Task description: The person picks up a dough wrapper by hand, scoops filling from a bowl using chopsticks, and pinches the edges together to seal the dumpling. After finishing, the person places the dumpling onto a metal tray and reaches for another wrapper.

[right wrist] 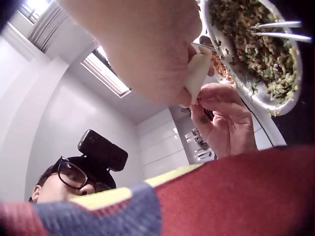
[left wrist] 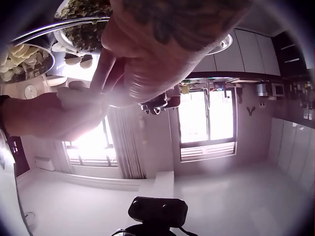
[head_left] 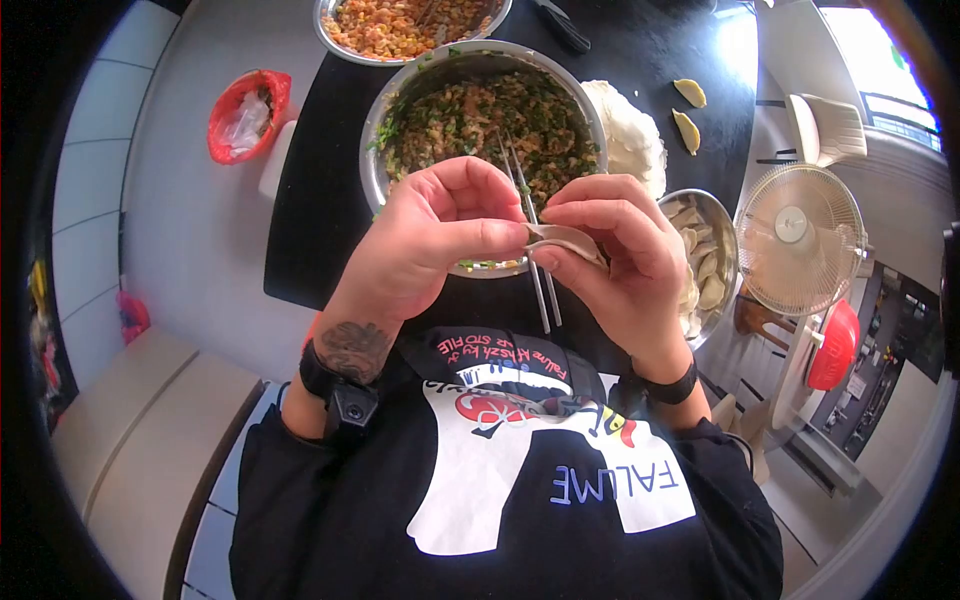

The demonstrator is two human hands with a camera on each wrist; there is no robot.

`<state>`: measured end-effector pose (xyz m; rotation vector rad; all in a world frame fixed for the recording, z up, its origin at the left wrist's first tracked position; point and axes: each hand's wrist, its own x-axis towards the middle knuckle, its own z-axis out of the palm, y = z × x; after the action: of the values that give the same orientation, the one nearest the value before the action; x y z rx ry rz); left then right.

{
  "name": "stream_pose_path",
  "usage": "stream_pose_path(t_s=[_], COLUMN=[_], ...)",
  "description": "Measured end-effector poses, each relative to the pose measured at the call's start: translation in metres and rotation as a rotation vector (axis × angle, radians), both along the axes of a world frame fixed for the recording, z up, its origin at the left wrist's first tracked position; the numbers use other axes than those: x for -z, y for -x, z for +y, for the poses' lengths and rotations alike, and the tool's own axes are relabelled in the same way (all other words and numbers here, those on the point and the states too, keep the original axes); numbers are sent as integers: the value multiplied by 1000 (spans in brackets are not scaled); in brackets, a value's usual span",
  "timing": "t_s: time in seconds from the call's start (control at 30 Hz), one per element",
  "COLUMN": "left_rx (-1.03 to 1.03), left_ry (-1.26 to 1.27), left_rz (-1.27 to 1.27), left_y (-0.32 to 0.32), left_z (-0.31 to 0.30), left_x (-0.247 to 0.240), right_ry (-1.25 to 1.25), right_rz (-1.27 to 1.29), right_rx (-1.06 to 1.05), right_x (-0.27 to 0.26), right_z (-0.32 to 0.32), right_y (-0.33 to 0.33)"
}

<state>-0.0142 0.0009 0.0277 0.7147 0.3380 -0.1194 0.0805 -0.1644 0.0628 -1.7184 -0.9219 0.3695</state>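
Both hands hold a folded dough wrapper (head_left: 568,240) above the near rim of a steel bowl (head_left: 372,150) of green-flecked filling. The left hand (head_left: 430,235) pinches its left end between thumb and fingers. At its right side, the right hand (head_left: 625,260) grips it with thumb below and fingers curled above. Pale dough (right wrist: 198,73) shows between the hands in the right wrist view. Two metal chopsticks (head_left: 540,270) lean in the bowl, their tips in the filling. In the left wrist view the left hand (left wrist: 142,64) hides the wrapper.
A second bowl (head_left: 325,25) with orange filling stands behind. Right of the filling bowl lie a white dough mass (head_left: 625,135) and two dumplings (head_left: 687,130) on the black table (head_left: 300,220). A steel bowl of dumplings (head_left: 728,235) is at the right, near a fan (head_left: 800,240).
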Motion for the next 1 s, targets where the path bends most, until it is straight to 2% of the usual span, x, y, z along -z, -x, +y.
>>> stream_pose_path(t_s=[0.17,0.4,0.7,1.0], left_rx=[-64,-16,-30,-3], left_ry=[8,-50,-62,-58], left_rz=[-7,-29,12,-55], left_y=[0,-1,2,4], left_z=[-1,-2,-1,-1], left_x=[1,-1,-5,0], right_ry=[50,74,28,60], right_rz=[-92,-204,-290,-279], right_rx=[-80,-136,-134,-84], right_x=[-7,-9,-9,-7], right_z=[-2,0,1,-1], right_y=[-2,-3,-5,-2])
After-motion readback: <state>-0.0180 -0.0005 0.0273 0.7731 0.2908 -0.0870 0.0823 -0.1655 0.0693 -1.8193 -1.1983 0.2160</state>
